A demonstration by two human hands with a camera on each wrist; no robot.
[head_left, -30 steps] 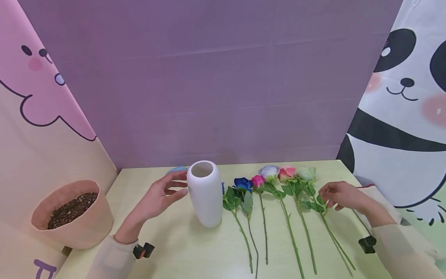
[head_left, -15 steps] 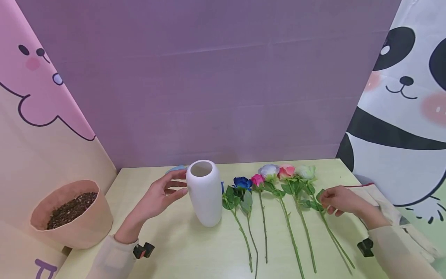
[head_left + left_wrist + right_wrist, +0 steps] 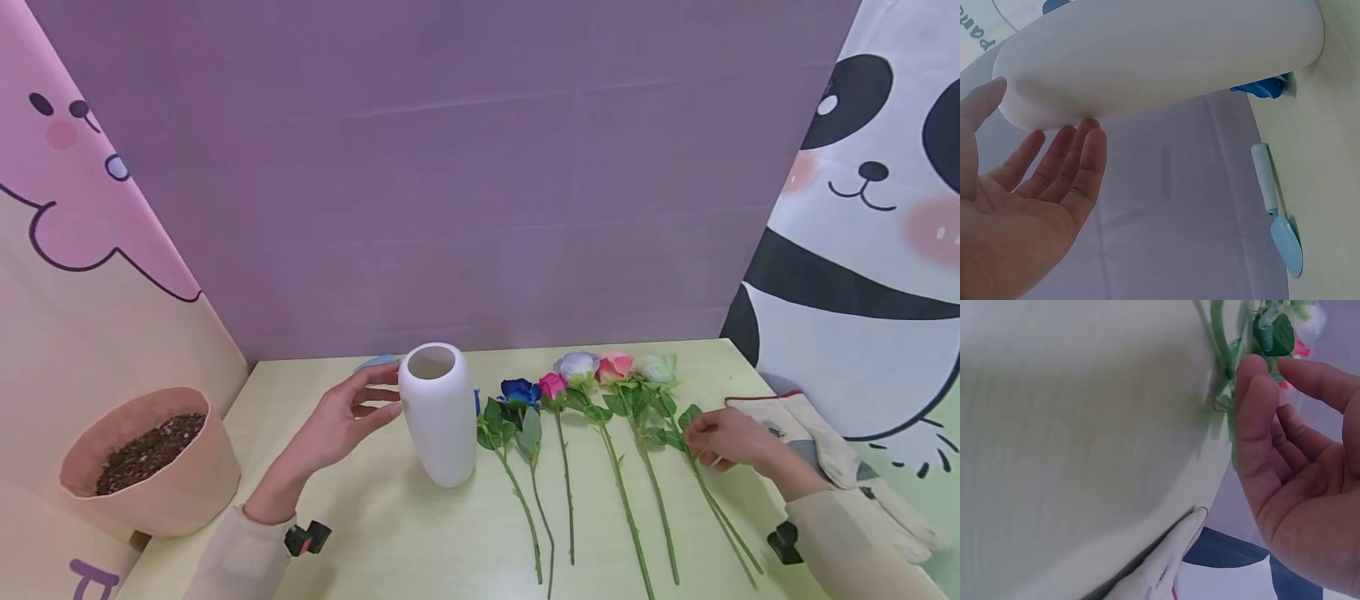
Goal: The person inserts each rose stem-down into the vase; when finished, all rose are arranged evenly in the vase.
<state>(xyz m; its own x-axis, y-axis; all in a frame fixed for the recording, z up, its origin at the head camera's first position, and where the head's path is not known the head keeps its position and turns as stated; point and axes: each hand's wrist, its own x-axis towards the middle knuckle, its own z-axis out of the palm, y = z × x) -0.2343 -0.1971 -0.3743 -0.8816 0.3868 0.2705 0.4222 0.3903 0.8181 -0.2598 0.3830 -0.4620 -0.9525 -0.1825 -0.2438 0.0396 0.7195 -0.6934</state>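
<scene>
Nothing stands in the white vase (image 3: 438,412) yet: your left hand (image 3: 339,419) rests open-fingered against it, your right hand (image 3: 718,437) pinches the rightmost rose stem (image 3: 712,508), unlifted.

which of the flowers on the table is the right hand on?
The pale green-white rose, the rightmost of the row. The right hand touches its stem and leaves; the other stems lie untouched to its left.

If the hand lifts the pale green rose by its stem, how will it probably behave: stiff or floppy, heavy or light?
The pale green rose has a long, thin stem, so it probably bends or sways a little when lifted. It looks light for its length. The bloom sits at the far end, so held low, that end may droop. The right hand is at its leaves, near the bloom, which should steady it.
</scene>
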